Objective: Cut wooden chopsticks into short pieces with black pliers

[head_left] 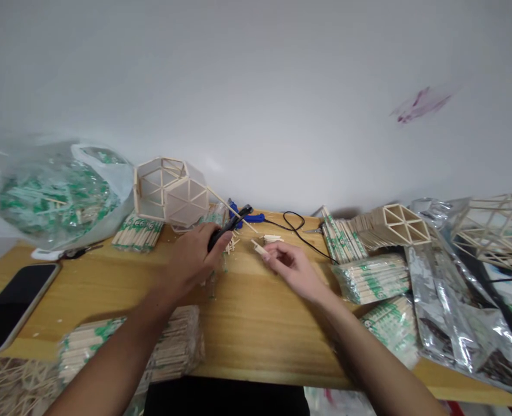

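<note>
Near the middle of the wooden table (pixel 238 323), my left hand (pixel 194 254) is wrapped round the handle of a black cutting tool (pixel 233 222), its head pointing up and right. My right hand (pixel 293 267) pinches short wooden sticks (pixel 260 249) between thumb and fingers. Short cut stick pieces (pixel 230 245) lie under the tool, and a few more sit just beyond my right fingertips. A blue glue gun (pixel 253 218) with a black cable lies behind the tool. One long thin stick slants across beside the tool's head.
Hexagonal stick frames (pixel 186 201) stand at the back left beside a bag of wrapped sticks (pixel 56 196). A phone (pixel 15 303) lies at the left edge. Stick bundles (pixel 373 278), stacked hexagons (pixel 401 224) and silver packaging (pixel 464 323) fill the right side.
</note>
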A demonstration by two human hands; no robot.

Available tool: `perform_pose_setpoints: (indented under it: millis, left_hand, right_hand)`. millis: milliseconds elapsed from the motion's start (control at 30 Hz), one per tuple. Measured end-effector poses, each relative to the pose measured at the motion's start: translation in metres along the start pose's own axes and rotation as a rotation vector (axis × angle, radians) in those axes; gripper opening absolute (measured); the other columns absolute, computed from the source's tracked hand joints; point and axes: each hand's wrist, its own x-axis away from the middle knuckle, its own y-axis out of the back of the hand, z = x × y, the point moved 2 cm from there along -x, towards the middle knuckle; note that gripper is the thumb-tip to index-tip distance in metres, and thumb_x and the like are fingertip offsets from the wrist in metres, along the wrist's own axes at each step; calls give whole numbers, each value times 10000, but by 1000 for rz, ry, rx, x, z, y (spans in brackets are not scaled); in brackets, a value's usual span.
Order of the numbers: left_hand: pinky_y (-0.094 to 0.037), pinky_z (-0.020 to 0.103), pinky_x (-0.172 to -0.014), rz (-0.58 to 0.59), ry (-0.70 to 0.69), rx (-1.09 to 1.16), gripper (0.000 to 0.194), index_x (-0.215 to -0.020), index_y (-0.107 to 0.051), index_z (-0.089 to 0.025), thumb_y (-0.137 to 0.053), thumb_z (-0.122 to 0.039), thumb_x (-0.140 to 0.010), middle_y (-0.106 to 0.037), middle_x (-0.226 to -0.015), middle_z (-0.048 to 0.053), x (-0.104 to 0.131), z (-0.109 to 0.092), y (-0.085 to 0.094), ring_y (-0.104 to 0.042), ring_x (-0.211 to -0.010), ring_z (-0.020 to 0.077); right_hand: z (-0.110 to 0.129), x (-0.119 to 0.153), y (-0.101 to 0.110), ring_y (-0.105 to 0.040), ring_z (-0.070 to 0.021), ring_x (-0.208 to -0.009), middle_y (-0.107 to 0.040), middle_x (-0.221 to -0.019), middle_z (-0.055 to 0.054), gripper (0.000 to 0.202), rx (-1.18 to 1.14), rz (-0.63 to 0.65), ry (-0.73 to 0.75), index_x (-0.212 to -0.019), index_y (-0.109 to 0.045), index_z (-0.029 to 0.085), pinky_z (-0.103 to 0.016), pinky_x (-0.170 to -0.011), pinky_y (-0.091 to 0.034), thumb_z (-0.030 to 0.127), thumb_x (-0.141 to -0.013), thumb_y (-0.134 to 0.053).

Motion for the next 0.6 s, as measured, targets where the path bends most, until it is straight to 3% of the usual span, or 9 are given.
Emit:
perform_pose_setpoints:
  millis: [167, 300, 400, 500, 600]
  left_hand:
    - [-408, 348, -719, 21, -66, 54, 371, -884, -622, -191, -392, -448, -1019, -674, -830, 56, 3, -2, 0, -611, -783, 223]
    - [-437, 352, -755, 88, -74, 67, 355, -916, -641, -185, -407, -433, -1017, -695, -894, 73, 6, -10, -4, -638, -842, 232]
    - [-466, 367, -818, 161, -69, 33, 388, -1053, -650, -184, -396, -478, -1042, -703, -1035, 87, 7, -14, -7, -653, -953, 252]
    - [-480, 393, -871, 222, -86, -43, 416, -1195, -614, -175, -370, -486, -1062, -685, -1153, 107, 5, -13, -12, -651, -1027, 272]
    - [-480, 412, -918, 234, -126, -101, 429, -1248, -592, -167, -352, -476, -1071, -669, -1201, 125, 3, -10, -16, -638, -1088, 287]
  right_hand:
    - [-11, 4, -23, -617, -182, -782, -682, -837, -46, 98, 361, 67, 150, -846, -728, 172, -300, -731, -447, 248, -908, -736]
    - [-20, 4, -38, -614, -198, -801, -675, -868, -66, 78, 507, 109, 182, -841, -708, 173, -314, -740, -447, 185, -894, -763]
    - [-17, 3, -37, -615, -215, -817, -683, -869, -77, 141, 441, 88, 182, -832, -686, 185, -338, -761, -455, 275, -922, -746]
    - [-11, 1, -25, -595, -204, -749, -691, -827, -65, 227, 285, 37, 66, -834, -675, 194, -341, -716, -447, 363, -978, -628]
    - [-7, -2, -8, -601, -201, -776, -701, -896, -57, 125, 39, -61, -44, -908, -666, 197, -334, -720, -459, 319, -887, -650]
